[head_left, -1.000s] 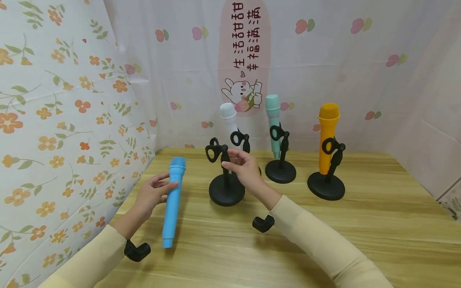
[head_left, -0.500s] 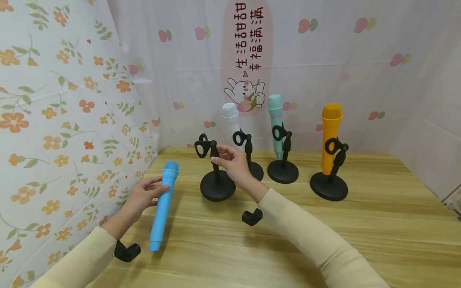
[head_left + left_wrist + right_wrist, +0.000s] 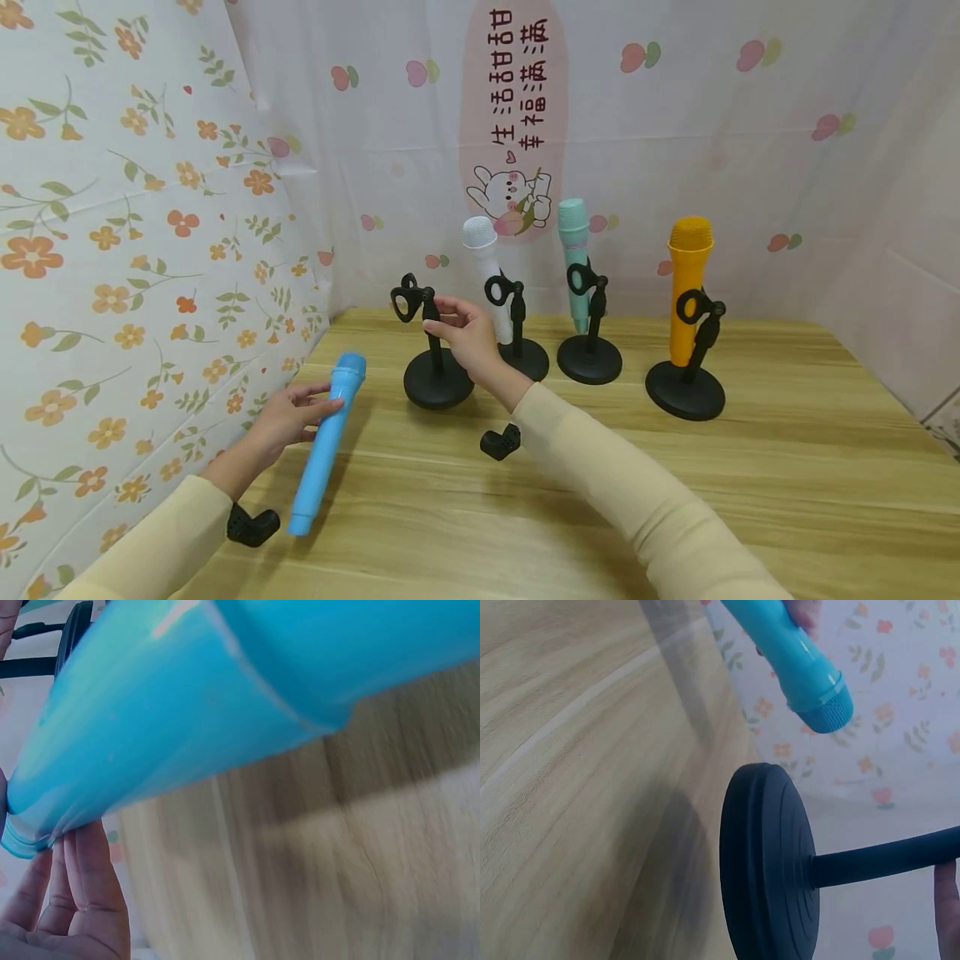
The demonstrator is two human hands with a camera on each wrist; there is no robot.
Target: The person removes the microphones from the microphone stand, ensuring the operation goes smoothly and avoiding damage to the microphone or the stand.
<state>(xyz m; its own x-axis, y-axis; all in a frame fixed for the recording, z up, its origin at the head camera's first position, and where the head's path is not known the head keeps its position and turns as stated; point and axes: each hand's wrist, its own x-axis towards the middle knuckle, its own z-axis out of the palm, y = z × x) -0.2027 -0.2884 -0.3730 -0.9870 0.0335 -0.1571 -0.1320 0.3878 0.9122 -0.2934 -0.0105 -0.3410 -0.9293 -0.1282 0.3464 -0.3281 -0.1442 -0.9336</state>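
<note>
My left hand (image 3: 288, 421) grips a blue microphone (image 3: 326, 454) just below its mesh head, the body slanting down toward me. In the left wrist view the blue microphone (image 3: 172, 697) fills the top, with fingertips (image 3: 94, 877) against its far end. My right hand (image 3: 467, 333) pinches the upper post of a black microphone stand (image 3: 438, 379), whose ring clip faces left and holds nothing. The stand's round base (image 3: 769, 862) casts a shadow on the wood in the right wrist view, where the blue microphone's head (image 3: 829, 709) hangs nearby.
Behind my right hand a white microphone (image 3: 486, 258) leans in a stand. Further right stand a mint green microphone (image 3: 576, 258) and an orange microphone (image 3: 686, 292), each in a black stand. Floral cloth (image 3: 150, 250) walls the left side of the wooden table (image 3: 600, 475).
My right hand has carried the black stand to the left, away from the white microphone. The left hand has shifted left and slightly lower with the blue microphone, which leans more.
</note>
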